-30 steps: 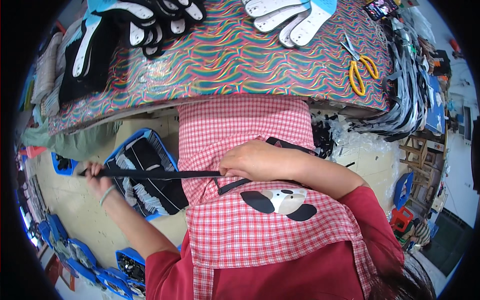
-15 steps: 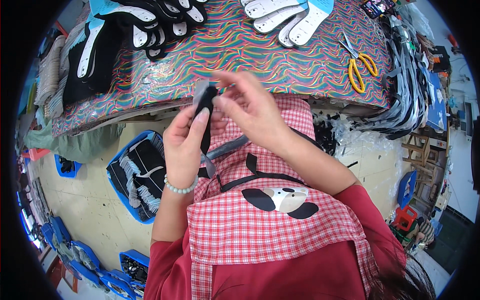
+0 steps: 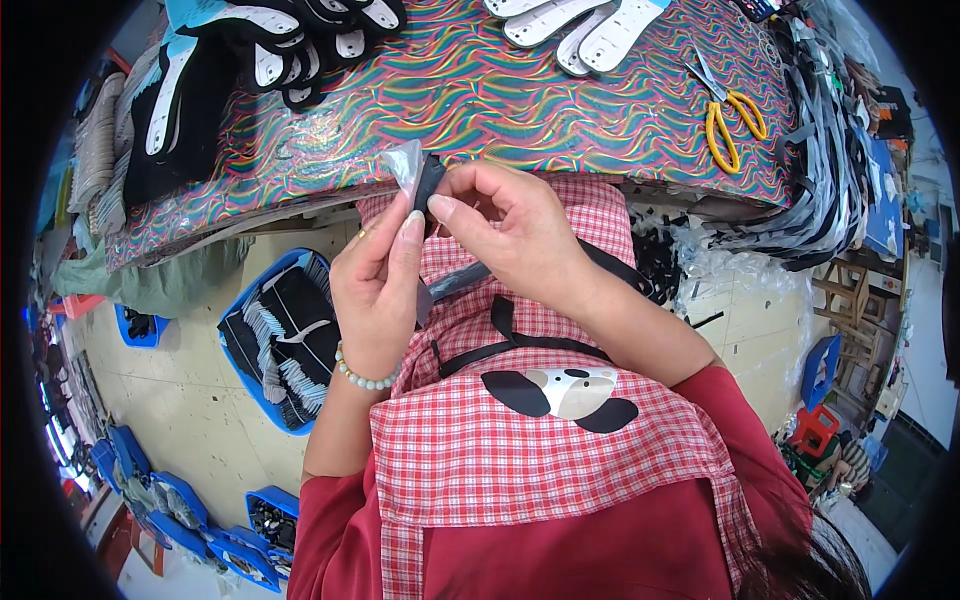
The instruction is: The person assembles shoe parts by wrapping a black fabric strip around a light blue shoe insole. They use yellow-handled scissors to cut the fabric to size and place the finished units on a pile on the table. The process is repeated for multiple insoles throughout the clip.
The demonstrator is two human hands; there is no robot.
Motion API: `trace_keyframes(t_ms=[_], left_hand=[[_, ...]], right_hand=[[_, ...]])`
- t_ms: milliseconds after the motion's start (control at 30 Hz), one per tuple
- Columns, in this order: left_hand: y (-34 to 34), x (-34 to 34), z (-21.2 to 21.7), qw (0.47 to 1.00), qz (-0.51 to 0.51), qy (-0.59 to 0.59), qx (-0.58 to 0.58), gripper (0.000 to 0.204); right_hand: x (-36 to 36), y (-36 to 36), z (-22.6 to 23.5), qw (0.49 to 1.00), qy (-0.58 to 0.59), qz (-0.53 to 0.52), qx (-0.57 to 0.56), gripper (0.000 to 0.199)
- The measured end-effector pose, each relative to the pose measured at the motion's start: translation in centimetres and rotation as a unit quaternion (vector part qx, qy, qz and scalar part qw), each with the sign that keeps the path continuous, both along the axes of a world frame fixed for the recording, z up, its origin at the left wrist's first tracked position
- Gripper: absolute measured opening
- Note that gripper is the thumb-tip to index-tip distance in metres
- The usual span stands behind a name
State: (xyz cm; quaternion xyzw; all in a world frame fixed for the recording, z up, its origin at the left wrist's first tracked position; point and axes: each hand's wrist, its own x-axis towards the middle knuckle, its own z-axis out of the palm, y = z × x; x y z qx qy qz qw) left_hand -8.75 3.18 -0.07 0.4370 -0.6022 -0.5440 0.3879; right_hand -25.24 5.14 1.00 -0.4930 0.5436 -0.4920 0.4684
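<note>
Over the lap, my left hand pinches a narrow black strip between thumb and fingers. A pale, translucent film stands up beside the strip's upper end. My right hand has its thumb and index finger closed on the right edge of the same strip, close to the left fingertips. The strip's lower part is mostly hidden behind the left hand. A grey band lies across the checked apron just below the hands.
Ahead is a table with a wavy multicoloured cover. On it lie yellow-handled scissors, white sole-shaped pieces and black-edged ones. Grey and black strips hang at the right. A blue basket of black-and-grey knitted goods stands at left.
The right hand has come down and left, from near the strip's tip onto its edge. The strip is held more compactly, and the film now splays left at the top.
</note>
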Motion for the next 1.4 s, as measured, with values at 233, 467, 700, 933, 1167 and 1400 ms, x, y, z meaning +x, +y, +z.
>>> trace_keyframes(t_ms=[233, 467, 700, 933, 1167, 1400], left_hand=[[-0.9, -0.2, 0.9, 0.992, -0.039, -0.068, -0.094, 0.027], [-1.8, 0.5, 0.6, 0.998, -0.057, -0.02, 0.025, 0.024], [-1.9, 1.0, -0.2, 0.991, -0.047, 0.04, 0.118, 0.032], [-2.1, 0.7, -0.7, 0.988, -0.075, 0.063, 0.122, 0.033], [-1.8, 0.5, -0.4, 0.983, -0.062, 0.081, 0.153, 0.033], [-3.5, -0.1, 4.0, 0.99, -0.137, -0.013, 0.042, 0.023]], right_hand=[[-0.4, 0.0, 0.3, 0.998, 0.041, -0.008, -0.037, 0.012], [-0.5, -0.1, -0.1, 0.999, 0.007, 0.002, -0.049, 0.012], [0.8, -0.5, -0.7, 0.988, -0.097, -0.109, -0.055, 0.016], [0.0, -0.6, -0.8, 0.991, -0.103, -0.082, -0.036, 0.018], [-0.2, -0.6, -0.8, 0.991, -0.081, -0.093, -0.06, 0.013], [-1.0, -0.6, -0.5, 0.963, 0.162, -0.082, -0.198, 0.017]])
